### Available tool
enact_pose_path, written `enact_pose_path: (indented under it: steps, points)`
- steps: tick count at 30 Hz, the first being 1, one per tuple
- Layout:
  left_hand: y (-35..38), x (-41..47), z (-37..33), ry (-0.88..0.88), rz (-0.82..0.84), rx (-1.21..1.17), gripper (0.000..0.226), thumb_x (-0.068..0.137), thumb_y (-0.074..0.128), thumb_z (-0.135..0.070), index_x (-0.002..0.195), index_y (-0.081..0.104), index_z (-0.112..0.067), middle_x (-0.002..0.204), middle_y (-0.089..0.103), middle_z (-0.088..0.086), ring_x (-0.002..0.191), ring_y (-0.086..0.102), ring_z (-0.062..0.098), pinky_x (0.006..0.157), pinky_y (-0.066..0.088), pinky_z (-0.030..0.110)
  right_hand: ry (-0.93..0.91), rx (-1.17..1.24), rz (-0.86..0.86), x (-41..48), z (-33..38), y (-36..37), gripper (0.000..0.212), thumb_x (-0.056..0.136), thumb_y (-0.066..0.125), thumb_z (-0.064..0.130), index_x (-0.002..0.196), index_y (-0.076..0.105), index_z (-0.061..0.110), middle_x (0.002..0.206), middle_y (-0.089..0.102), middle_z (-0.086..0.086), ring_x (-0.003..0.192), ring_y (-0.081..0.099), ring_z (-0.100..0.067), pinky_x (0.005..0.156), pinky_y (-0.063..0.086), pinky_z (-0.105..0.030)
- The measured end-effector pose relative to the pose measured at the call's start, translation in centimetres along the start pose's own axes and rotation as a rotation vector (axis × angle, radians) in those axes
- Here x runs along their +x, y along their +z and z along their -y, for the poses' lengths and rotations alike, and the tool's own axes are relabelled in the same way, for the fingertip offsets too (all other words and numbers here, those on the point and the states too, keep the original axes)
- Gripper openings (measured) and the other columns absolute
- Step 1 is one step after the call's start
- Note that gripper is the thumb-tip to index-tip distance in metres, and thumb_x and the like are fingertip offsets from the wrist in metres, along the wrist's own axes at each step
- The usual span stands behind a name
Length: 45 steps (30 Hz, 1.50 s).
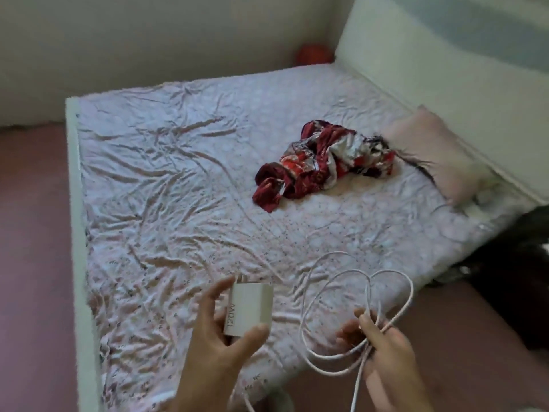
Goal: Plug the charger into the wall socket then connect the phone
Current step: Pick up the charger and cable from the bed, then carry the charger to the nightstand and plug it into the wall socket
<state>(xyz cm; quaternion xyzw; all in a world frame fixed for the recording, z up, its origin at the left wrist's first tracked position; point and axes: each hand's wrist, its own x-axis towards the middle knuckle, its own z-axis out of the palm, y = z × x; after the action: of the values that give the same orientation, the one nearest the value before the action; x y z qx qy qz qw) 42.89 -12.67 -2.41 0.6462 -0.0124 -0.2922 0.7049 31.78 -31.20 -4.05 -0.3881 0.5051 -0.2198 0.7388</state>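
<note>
My left hand [219, 349] grips a white charger block [249, 310] marked 120W, held over the near edge of the bed. My right hand [386, 355] pinches several loops of the white charging cable [335, 281], which hang in the air above the sheet and trail down past my wrist. No phone and no wall socket show in the head view.
A bed [178, 179] with a wrinkled pale floral sheet fills the middle. On it lie a crumpled red patterned cloth [320, 165] and a pink pillow [436, 153] by the white headboard [445, 63]. Pinkish floor [32, 233] lies left; a dark object [514, 263] sits at right.
</note>
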Motion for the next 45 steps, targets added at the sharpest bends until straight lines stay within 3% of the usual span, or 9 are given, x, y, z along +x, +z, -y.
enact_pose_path:
  steps: [5,8,11,17,22,27,31,45]
  points:
    - [5.4,-1.2,-3.4,-0.008,0.249,-0.012,0.074,0.039,0.090,-0.027,0.103,0.060,-0.049,0.097,0.074,0.015,0.085,0.072,0.033,0.067,0.059,0.037,-0.040,0.315,-0.081,-4.4,5.3,-6.2,0.019,0.095,0.041,0.002,0.081,0.054,0.007,0.046,0.056,-0.004,0.031,0.046,-0.014,0.031,0.035,-0.018]
    - [9.3,-1.8,-4.1,-0.057,0.366,-0.069,0.063,0.053,0.082,-0.014,0.107,0.061,-0.039,0.105,0.070,0.020,0.090,0.070,0.035,0.063,0.059,0.035,-0.051,0.462,-0.106,-6.1,7.6,-10.6,0.020,0.096,0.038,0.005,0.081,0.051,0.010,0.044,0.048,0.000,0.027,0.035,-0.008,0.028,0.024,-0.016]
    - [13.6,-2.3,-4.1,-0.096,0.462,-0.121,0.049,0.064,0.067,-0.010,0.108,0.061,-0.031,0.111,0.066,0.023,0.095,0.067,0.036,0.064,0.059,0.036,-0.084,0.554,-0.158,-7.4,8.9,-15.3,0.019,0.095,0.039,0.007,0.080,0.051,0.011,0.043,0.045,0.002,0.025,0.032,-0.007,0.027,0.021,-0.015]
    - [24.1,-3.4,-2.0,-0.134,0.587,-0.055,0.043,0.080,0.064,-0.001,0.114,0.058,-0.027,0.118,0.059,0.024,0.097,0.066,0.037,0.060,0.059,0.031,-0.176,0.713,-0.295,-9.0,10.8,-25.8,0.020,0.095,0.038,0.010,0.079,0.050,0.012,0.044,0.042,0.004,0.027,0.031,-0.007,0.030,0.021,-0.016]
    - [34.8,-5.9,0.5,-0.146,0.611,0.028,0.044,0.086,0.064,-0.008,0.124,0.051,-0.028,0.120,0.053,0.022,0.102,0.066,0.040,0.063,0.058,0.030,-0.268,0.805,-0.394,-8.9,13.0,-35.2,0.020,0.093,0.038,0.010,0.075,0.046,0.014,0.054,0.040,0.002,0.033,0.034,-0.008,0.033,0.027,-0.018]
    - [44.5,-8.3,3.1,-0.208,0.596,0.047,0.041,0.089,0.062,-0.008,0.123,0.048,-0.025,0.117,0.049,0.020,0.107,0.063,0.042,0.072,0.055,0.037,-0.297,0.900,-0.498,-7.7,16.2,-42.8,0.022,0.094,0.039,0.010,0.072,0.044,0.014,0.059,0.042,-0.001,0.043,0.036,-0.012,0.049,0.028,-0.024]
    - [49.9,-9.1,4.8,-0.246,0.565,0.069,0.042,0.089,0.061,-0.008,0.126,0.045,-0.022,0.129,0.041,0.023,0.112,0.061,0.041,0.075,0.055,0.037,-0.303,0.950,-0.527,-6.6,18.3,-47.3,0.025,0.093,0.037,0.012,0.070,0.043,0.014,0.061,0.042,-0.001,0.046,0.036,-0.013,0.053,0.030,-0.024]
    - [61.3,-6.2,6.5,-0.343,0.579,0.106,0.048,0.087,0.058,0.001,0.127,0.041,-0.019,0.128,0.035,0.020,0.103,0.058,0.035,0.078,0.058,0.048,-0.254,0.985,-0.583,-0.4,23.1,-52.1,0.023,0.092,0.039,0.012,0.072,0.050,0.014,0.064,0.047,-0.001,0.053,0.040,-0.013,0.056,0.032,-0.024]
